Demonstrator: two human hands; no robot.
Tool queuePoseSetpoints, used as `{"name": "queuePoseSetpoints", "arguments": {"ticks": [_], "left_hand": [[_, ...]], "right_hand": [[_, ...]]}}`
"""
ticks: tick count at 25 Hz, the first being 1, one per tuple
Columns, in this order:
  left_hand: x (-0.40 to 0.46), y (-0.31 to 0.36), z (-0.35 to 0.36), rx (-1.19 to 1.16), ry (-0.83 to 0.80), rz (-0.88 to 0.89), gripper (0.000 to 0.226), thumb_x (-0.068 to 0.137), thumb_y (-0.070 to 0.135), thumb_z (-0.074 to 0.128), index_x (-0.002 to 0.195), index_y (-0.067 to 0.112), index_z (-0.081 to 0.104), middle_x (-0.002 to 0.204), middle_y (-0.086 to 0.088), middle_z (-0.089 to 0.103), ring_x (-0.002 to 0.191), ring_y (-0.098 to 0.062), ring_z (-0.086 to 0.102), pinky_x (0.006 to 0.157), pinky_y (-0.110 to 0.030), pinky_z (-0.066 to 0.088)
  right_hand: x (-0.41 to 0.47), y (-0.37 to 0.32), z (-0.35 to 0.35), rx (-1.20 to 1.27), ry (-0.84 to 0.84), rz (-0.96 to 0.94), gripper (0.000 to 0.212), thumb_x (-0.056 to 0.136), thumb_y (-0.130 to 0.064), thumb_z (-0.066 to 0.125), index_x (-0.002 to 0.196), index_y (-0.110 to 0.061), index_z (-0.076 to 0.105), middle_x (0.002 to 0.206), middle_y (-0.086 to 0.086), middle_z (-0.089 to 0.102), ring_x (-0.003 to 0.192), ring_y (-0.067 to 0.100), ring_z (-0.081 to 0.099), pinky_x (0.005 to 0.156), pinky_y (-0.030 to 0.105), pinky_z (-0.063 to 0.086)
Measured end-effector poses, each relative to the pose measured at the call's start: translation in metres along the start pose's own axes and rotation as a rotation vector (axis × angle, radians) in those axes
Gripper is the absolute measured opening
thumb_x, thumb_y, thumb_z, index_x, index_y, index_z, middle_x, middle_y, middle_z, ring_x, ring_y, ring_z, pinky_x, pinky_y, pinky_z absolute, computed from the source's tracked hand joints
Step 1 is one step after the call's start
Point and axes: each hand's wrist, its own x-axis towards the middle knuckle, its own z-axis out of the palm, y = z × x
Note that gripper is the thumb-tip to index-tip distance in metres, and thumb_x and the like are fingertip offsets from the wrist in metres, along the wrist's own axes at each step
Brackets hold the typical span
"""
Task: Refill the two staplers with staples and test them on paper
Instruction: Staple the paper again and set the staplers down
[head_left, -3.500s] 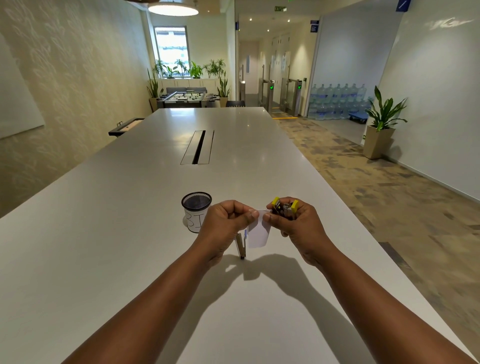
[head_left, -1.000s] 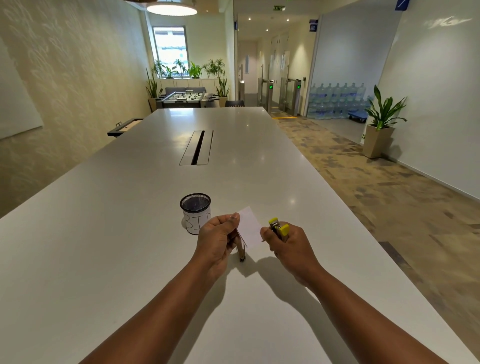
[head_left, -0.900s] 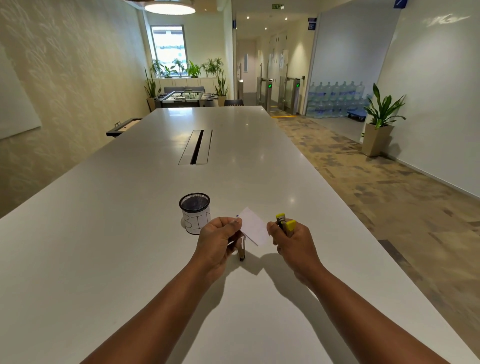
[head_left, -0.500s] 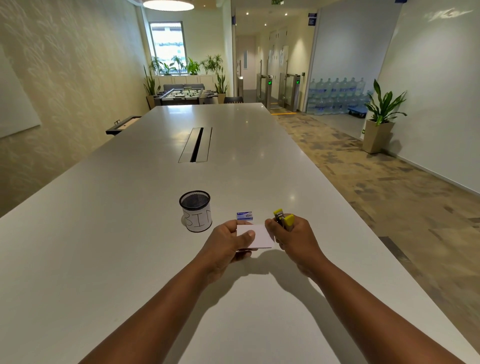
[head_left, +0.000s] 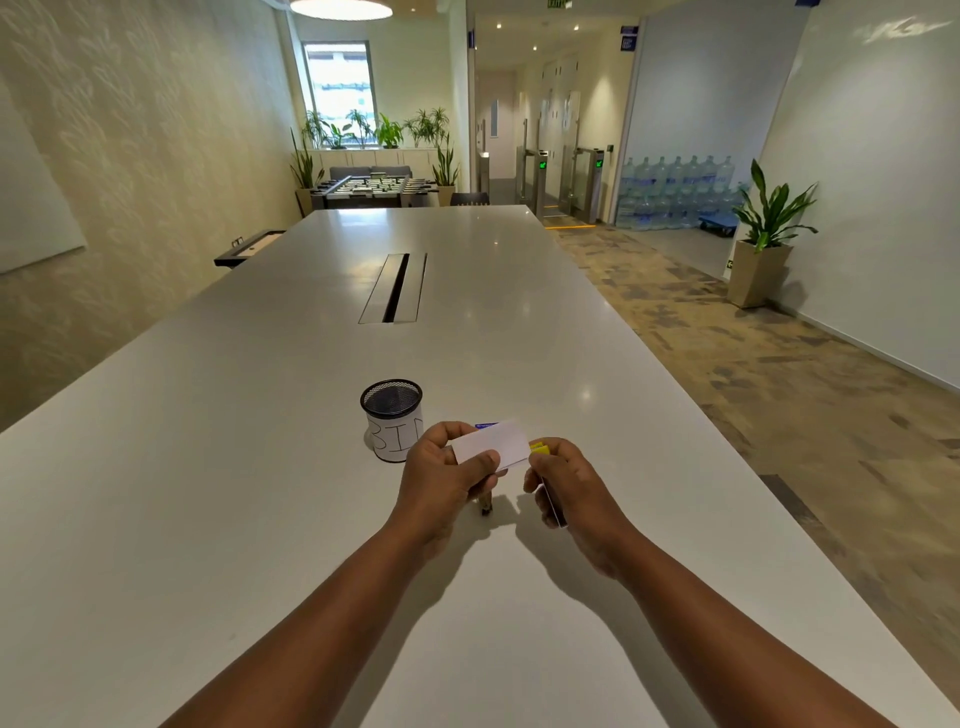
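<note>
White table (head_left: 260, 519) under me, my left hand (head_left: 441, 480) pinches the paper slip (head_left: 493, 441) and my right hand (head_left: 569, 486) grips the yellow stapler (head_left: 538, 448) beside it; a wobbly slip could miss the stapler's mouth.

Left hand (head_left: 447, 475) and right hand (head_left: 569, 480) curled, forearms outstretched

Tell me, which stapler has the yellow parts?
The stapler in the right hand shows yellow; the one below the left hand looks dark.
</note>
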Motion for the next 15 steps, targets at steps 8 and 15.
{"name": "queuePoseSetpoints", "arguments": {"ticks": [8, 15], "left_hand": [[0.0004, -0.0023, 0.0028, -0.018, 0.036, 0.011, 0.021, 0.1, 0.002, 0.057, 0.102, 0.02, 0.069, 0.105, -0.006, 0.075, 0.094, -0.024, 0.077, 0.075, -0.03, 0.062], [-0.0021, -0.0016, 0.0053, 0.091, 0.049, 0.023, 0.018, 0.093, 0.006, 0.07, 0.094, 0.023, 0.076, 0.089, 0.0, 0.079, 0.081, -0.014, 0.074, 0.076, -0.035, 0.061]], "right_hand": [[-0.0044, 0.0008, 0.0074, 0.081, -0.036, -0.025, 0.033, 0.093, -0.038, 0.068, 0.117, -0.017, 0.059, 0.094, 0.004, 0.063, 0.07, 0.013, 0.059, 0.058, 0.029, 0.047], [-0.0043, -0.0025, 0.011, 0.156, -0.035, -0.014, 0.031, 0.085, -0.042, 0.072, 0.113, -0.028, 0.071, 0.097, -0.004, 0.074, 0.089, 0.012, 0.068, 0.069, 0.029, 0.054]]}}
